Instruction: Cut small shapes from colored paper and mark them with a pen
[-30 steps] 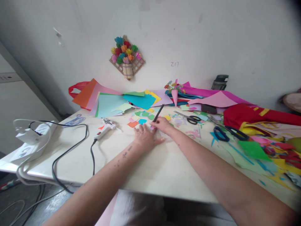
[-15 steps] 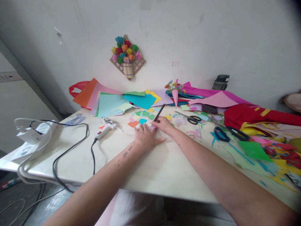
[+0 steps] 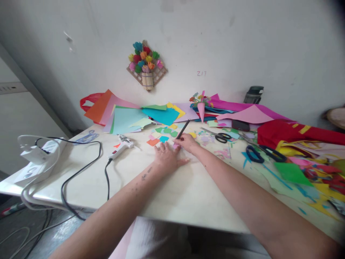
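Observation:
On the pale table, my left hand (image 3: 167, 158) lies flat with its fingers spread, its fingertips beside a small pink paper piece (image 3: 175, 145). My right hand (image 3: 188, 142) is closed around a dark pencil or pen (image 3: 183, 129), held tilted with its top end up. The writing tip is hidden by my fingers, over the pink piece. Just beyond my hands lie small cut papers, among them an orange piece (image 3: 152, 142), a turquoise piece (image 3: 164, 139) and several green pieces (image 3: 168, 131).
Left of my hands lies a corded glue gun (image 3: 120, 149), with a power strip (image 3: 40, 162) farther left. Black-handled scissors (image 3: 219, 135) and larger blue-handled scissors (image 3: 265, 154) lie to the right. Coloured sheets (image 3: 126, 118) and a pink paper cone with flowers (image 3: 201, 109) line the wall.
The whole view has shifted very slightly. Both hands stay in the same place, the right still gripping the pencil or pen over the pink piece.

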Demonstrator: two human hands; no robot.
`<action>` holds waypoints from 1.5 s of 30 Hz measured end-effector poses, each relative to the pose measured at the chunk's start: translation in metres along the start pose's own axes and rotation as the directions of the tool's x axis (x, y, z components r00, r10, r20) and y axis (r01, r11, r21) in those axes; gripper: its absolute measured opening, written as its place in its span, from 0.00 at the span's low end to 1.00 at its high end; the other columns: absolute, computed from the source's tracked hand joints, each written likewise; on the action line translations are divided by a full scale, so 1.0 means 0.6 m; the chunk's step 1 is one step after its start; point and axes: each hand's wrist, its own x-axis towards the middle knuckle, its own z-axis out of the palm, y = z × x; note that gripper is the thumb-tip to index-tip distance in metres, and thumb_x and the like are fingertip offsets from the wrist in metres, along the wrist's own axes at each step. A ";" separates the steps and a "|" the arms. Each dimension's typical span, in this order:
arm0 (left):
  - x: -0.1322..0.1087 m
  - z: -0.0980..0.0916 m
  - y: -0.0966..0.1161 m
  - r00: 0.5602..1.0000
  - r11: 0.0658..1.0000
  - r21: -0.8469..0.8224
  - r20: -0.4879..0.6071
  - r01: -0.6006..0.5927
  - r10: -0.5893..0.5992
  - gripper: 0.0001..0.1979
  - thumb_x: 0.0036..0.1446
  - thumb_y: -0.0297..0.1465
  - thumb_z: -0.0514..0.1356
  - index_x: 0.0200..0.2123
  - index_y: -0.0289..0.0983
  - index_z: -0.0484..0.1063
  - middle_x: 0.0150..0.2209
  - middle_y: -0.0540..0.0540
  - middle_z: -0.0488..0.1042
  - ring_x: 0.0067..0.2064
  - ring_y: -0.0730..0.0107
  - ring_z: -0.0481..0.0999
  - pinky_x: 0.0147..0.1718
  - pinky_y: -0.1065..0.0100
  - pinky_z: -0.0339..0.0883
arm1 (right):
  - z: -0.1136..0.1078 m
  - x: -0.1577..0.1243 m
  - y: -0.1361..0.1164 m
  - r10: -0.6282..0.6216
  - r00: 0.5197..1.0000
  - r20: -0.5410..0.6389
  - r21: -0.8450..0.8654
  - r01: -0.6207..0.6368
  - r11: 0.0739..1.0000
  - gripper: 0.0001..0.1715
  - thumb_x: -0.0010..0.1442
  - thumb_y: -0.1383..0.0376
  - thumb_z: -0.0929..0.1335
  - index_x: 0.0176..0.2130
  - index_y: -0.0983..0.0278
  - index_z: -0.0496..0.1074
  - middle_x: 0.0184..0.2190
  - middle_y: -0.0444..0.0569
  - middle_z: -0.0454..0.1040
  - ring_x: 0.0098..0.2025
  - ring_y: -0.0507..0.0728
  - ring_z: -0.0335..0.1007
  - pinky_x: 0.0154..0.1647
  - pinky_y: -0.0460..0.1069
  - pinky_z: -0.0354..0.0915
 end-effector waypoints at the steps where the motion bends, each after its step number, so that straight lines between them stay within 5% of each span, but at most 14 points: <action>1: 0.000 0.001 0.000 1.000 1.000 -0.004 0.000 -0.002 0.002 0.43 0.49 0.61 0.36 0.63 0.44 0.49 0.63 0.33 0.48 0.62 0.37 0.44 0.53 0.39 0.38 | 0.000 0.001 0.000 -0.002 1.000 0.001 0.000 0.002 1.000 0.11 0.51 0.61 0.69 0.28 0.67 0.76 0.27 0.48 0.76 0.30 0.53 0.70 0.30 0.44 0.63; 12: 0.000 0.001 -0.002 1.000 1.000 0.002 -0.006 -0.014 0.014 0.45 0.47 0.62 0.36 0.63 0.44 0.49 0.63 0.33 0.48 0.62 0.36 0.44 0.53 0.38 0.38 | 0.002 -0.001 -0.001 0.030 1.000 -0.003 0.053 -0.029 0.998 0.12 0.50 0.60 0.70 0.31 0.67 0.77 0.28 0.49 0.77 0.32 0.53 0.71 0.31 0.45 0.63; 22: 0.000 0.004 -0.002 1.000 1.000 -0.009 -0.023 -0.021 0.020 0.45 0.46 0.63 0.36 0.63 0.47 0.46 0.63 0.34 0.49 0.62 0.35 0.45 0.53 0.37 0.37 | -0.030 -0.003 -0.009 0.063 0.987 -0.149 0.036 -0.058 0.998 0.17 0.50 0.55 0.68 0.28 0.67 0.76 0.24 0.48 0.75 0.28 0.52 0.68 0.30 0.44 0.61; 45: 0.000 0.004 -0.002 0.998 1.000 0.021 -0.059 -0.012 0.013 0.42 0.47 0.62 0.37 0.62 0.49 0.50 0.59 0.35 0.54 0.58 0.40 0.53 0.51 0.38 0.40 | -0.049 -0.011 0.003 0.099 0.995 -0.021 -0.013 -0.100 0.995 0.13 0.48 0.61 0.69 0.29 0.68 0.77 0.18 0.44 0.71 0.23 0.51 0.65 0.25 0.44 0.59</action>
